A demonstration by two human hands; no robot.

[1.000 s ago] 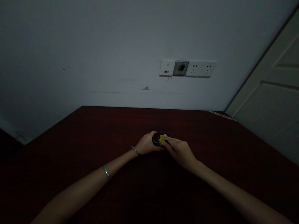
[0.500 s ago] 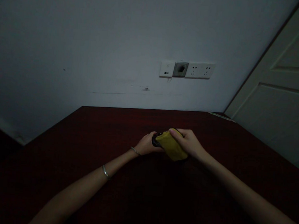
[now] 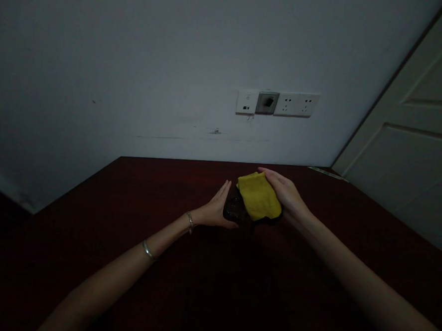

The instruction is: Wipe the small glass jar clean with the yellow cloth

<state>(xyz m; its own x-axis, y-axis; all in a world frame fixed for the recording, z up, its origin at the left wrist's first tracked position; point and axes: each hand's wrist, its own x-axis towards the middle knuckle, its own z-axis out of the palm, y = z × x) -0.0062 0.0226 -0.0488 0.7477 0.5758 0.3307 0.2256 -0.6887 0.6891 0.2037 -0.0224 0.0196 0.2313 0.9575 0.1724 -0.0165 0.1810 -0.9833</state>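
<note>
A dark, glossy object (image 3: 234, 209) lies low over the table, its kind hard to make out in the dim light. My left hand (image 3: 215, 207) cups its left end, fingers pointing up along the far side and thumb stretched along the near side. A folded yellow cloth (image 3: 260, 195) covers the object's right part. My right hand (image 3: 284, 190) holds the cloth by its right edge, thumb at the upper edge and the other fingers partly hidden. Black shows beneath the cloth's lower right edge.
The dark red table (image 3: 160, 182) reaches back to a pale wall (image 3: 174, 73) with a row of sockets (image 3: 277, 103). A panelled door (image 3: 413, 132) stands at the right. Near the back right corner lies a thin strip (image 3: 327, 173).
My right hand and the yellow cloth have moved up and away, and the cloth now lies flatter. My left hand's fingers have straightened, and more of the dark object shows.
</note>
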